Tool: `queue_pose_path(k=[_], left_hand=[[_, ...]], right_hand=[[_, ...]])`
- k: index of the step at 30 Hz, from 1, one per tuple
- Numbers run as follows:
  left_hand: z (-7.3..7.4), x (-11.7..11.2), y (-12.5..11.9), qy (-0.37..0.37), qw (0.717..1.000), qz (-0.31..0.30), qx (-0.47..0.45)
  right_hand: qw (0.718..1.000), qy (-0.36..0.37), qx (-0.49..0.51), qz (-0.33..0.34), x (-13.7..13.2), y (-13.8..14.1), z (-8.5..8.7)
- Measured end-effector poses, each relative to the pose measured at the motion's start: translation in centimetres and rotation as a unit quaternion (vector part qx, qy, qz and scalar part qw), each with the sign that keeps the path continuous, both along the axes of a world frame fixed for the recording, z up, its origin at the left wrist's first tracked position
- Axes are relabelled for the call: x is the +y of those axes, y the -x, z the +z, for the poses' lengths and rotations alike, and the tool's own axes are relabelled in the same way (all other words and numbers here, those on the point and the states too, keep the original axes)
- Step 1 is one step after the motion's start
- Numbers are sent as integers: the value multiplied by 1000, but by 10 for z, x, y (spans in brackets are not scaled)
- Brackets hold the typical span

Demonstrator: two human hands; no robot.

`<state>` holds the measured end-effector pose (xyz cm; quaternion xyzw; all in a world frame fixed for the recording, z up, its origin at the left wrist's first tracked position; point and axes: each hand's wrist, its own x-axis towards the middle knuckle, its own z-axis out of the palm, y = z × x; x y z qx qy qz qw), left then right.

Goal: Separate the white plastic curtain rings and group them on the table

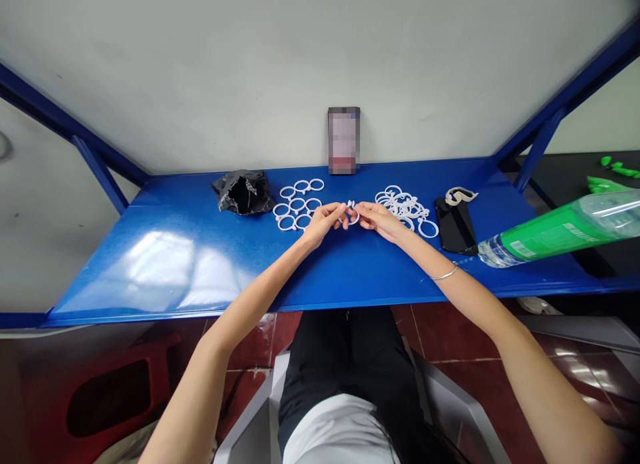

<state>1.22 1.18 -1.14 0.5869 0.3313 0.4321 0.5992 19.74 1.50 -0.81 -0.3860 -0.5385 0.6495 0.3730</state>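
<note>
My left hand [324, 221] and my right hand [381, 219] meet over the middle of the blue table [175, 251]. Both pinch one white plastic ring [351, 215] between their fingertips, just above the tabletop. To the left of my hands, several white rings [299, 204] lie flat in neat rows. To the right, a loose heap of white rings [406, 207] lies tangled, touching my right hand's far side. A thin bracelet circles my right wrist.
A crumpled black plastic bag [243, 192] lies at the back left. A small box [344, 140] stands against the wall. A black phone [455, 225], a beige clip [461, 196] and a green-labelled water bottle [555, 232] lie at the right. A red stool [115, 397] stands below left.
</note>
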Motion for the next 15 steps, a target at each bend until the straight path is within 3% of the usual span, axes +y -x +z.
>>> queue_pose_path(k=[6, 15], left_hand=[[5, -3, -1, 74, 992, -98, -25], [3, -8, -2, 110, 979, -164, -43]], right_hand=[[994, 52, 73, 59, -3, 1, 4], [989, 74, 85, 97, -4, -3, 1]])
